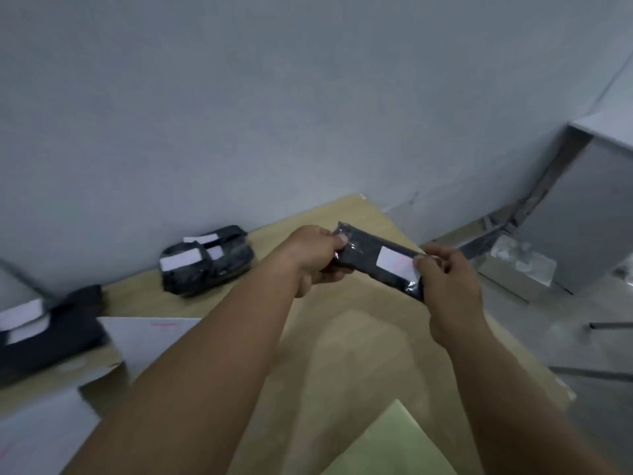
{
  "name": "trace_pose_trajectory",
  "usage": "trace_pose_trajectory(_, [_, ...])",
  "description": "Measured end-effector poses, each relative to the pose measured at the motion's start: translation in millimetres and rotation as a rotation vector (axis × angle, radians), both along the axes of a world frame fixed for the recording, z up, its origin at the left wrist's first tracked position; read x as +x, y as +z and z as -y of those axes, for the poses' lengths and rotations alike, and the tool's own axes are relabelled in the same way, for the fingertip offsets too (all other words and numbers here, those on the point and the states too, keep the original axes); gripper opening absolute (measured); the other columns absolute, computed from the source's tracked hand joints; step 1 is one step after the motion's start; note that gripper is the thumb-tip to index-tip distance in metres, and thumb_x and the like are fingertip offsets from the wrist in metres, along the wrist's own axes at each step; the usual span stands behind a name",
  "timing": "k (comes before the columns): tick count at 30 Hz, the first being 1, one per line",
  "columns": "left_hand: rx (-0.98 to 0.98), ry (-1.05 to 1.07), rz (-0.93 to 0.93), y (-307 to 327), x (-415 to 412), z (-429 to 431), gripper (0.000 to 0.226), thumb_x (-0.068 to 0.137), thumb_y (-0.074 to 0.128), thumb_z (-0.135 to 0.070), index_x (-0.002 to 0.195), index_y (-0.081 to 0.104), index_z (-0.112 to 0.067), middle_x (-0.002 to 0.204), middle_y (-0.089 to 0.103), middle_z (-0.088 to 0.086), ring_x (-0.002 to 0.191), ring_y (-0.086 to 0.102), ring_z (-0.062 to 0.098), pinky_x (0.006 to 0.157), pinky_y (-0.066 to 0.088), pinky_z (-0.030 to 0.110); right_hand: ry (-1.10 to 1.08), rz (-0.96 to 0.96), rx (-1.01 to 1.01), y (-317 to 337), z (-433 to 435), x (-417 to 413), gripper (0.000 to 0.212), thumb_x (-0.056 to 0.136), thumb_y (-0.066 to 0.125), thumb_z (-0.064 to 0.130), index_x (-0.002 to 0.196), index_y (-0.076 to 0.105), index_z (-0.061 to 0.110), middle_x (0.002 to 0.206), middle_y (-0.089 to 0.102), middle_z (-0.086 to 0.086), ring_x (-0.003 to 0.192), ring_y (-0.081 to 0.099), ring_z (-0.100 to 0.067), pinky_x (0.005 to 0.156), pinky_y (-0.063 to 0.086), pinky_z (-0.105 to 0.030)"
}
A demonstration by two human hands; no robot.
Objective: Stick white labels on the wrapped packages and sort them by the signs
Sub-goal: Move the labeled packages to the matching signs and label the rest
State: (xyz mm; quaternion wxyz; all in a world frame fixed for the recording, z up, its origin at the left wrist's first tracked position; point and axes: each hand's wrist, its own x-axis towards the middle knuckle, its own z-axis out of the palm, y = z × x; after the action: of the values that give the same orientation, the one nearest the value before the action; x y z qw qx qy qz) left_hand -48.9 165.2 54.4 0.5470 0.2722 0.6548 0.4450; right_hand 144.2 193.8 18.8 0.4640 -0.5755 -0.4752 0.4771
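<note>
Both hands clamp a black package (364, 250): left hand (313, 257) on one end; right hand (445, 281) pinching the label (395, 262) end; the label, seemingly half-pressed, could crease.

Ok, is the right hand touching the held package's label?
Touching: head view shows the right hand pressing its thumb on the white label of the package.
</note>
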Motion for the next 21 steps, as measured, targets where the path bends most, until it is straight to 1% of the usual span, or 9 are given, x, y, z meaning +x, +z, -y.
trace_pose_trajectory(2, [0.069, 0.121, 0.028, 20.1, -30.0, 22.3, 0.013, 0.100, 0.055, -0.019, 0.090, 0.057, -0.012, 0.078, 0.071, 0.008, 0.059, 0.070, 0.020, 0.050, 0.054, 0.025, 0.055, -0.103, -0.031, 18.2, -1.1, -33.5, 0.018, 0.087, 0.062, 0.026, 0.105, 0.061, 0.026, 0.089, 0.062, 0.002, 0.065, 0.058, -0.014, 0.053, 0.047, -0.028])
trace_pose_trajectory(4, [0.100, 0.218, 0.034, 30.8, -58.1, 49.5, 0.012, 0.101, 0.054, -0.019, 0.092, 0.057, -0.012, 0.082, 0.071, 0.008, 0.062, 0.071, 0.020, 0.053, 0.055, 0.028, 0.155, -0.118, -0.019, 29.9, 5.2, -68.9, 0.019, 0.088, 0.062, 0.031, 0.106, 0.058, 0.027, 0.090, 0.061, 0.003, 0.063, 0.057, -0.016, 0.049, 0.044, -0.028])
trace_pose_trajectory(6, [0.110, 0.333, 0.051, 37.0, -85.9, 84.4, 0.011, 0.101, 0.054, -0.018, 0.092, 0.057, -0.012, 0.085, 0.071, 0.009, 0.067, 0.072, 0.023, 0.062, 0.060, 0.033, 0.268, -0.120, 0.009, 37.1, 19.7, -107.8, 0.015, 0.089, 0.061, 0.029, 0.103, 0.060, 0.026, 0.090, 0.061, 0.001, 0.063, 0.055, -0.017, 0.044, 0.040, -0.026])
trace_pose_trajectory(7, [0.114, 0.388, 0.063, 39.3, -97.5, 101.9, 0.011, 0.101, 0.054, -0.017, 0.092, 0.057, -0.012, 0.085, 0.071, 0.009, 0.068, 0.072, 0.024, 0.061, 0.060, 0.033, 0.318, -0.125, 0.020, 39.1, 28.3, -125.4, 0.011, 0.089, 0.062, 0.028, 0.100, 0.061, 0.026, 0.089, 0.060, 0.001, 0.064, 0.053, -0.017, 0.043, 0.037, -0.025])
trace_pose_trajectory(10, [0.108, 0.559, 0.052, 43.4, -130.5, 159.4, 0.007, 0.100, 0.055, -0.016, 0.096, 0.056, -0.011, 0.091, 0.070, 0.011, 0.060, 0.071, 0.019, 0.049, 0.054, 0.025, 0.466, -0.132, 0.030, 42.3, 60.5, -176.3, 0.008, 0.088, 0.064, 0.027, 0.095, 0.064, 0.026, 0.088, 0.059, 0.002, 0.066, 0.050, -0.016, 0.050, 0.034, -0.025])
trace_pose_trajectory(12, [0.104, 0.651, 0.043, 43.5, -148.5, 198.3, 0.007, 0.100, 0.055, -0.016, 0.098, 0.056, -0.010, 0.093, 0.070, 0.013, 0.063, 0.071, 0.021, 0.049, 0.053, 0.025, 0.571, -0.121, 0.022, 41.7, 85.9, -205.7, 0.008, 0.086, 0.064, 0.029, 0.094, 0.064, 0.027, 0.087, 0.059, 0.003, 0.069, 0.050, -0.016, 0.055, 0.034, -0.027])
trace_pose_trajectory(15, [0.105, 0.750, 0.040, 41.3, -167.8, 242.6, 0.008, 0.100, 0.055, -0.016, 0.098, 0.056, -0.008, 0.086, 0.070, 0.013, 0.061, 0.070, 0.022, 0.049, 0.052, 0.028, 0.675, -0.103, 0.005, 40.2, 119.1, -239.7, 0.013, 0.084, 0.062, 0.032, 0.096, 0.066, 0.028, 0.092, 0.061, 0.001, 0.073, 0.049, -0.018, 0.057, 0.034, -0.027])
trace_pose_trajectory(18, [0.116, 0.828, 0.048, 38.5, -185.6, 275.2, 0.008, 0.100, 0.056, -0.016, 0.097, 0.057, -0.008, 0.084, 0.069, 0.011, 0.065, 0.070, 0.024, 0.051, 0.055, 0.028, 0.735, -0.082, -0.027, 39.7, 145.8, -268.3, 0.010, 0.084, 0.061, 0.034, 0.092, 0.066, 0.032, 0.097, 0.062, 0.003, 0.077, 0.055, -0.020, 0.055, 0.044, -0.029])
trace_pose_trajectory(21, [0.120, 0.898, 0.048, 35.0, -207.8, 301.3, 0.008, 0.099, 0.057, -0.017, 0.096, 0.058, -0.009, 0.089, 0.069, 0.010, 0.067, 0.069, 0.021, 0.050, 0.054, 0.027, 0.770, -0.018, -0.016, 38.1, 160.4, -295.5, 0.015, 0.086, 0.059, 0.034, 0.098, 0.066, 0.030, 0.103, 0.064, 0.002, 0.086, 0.061, -0.016, 0.068, 0.050, -0.033])
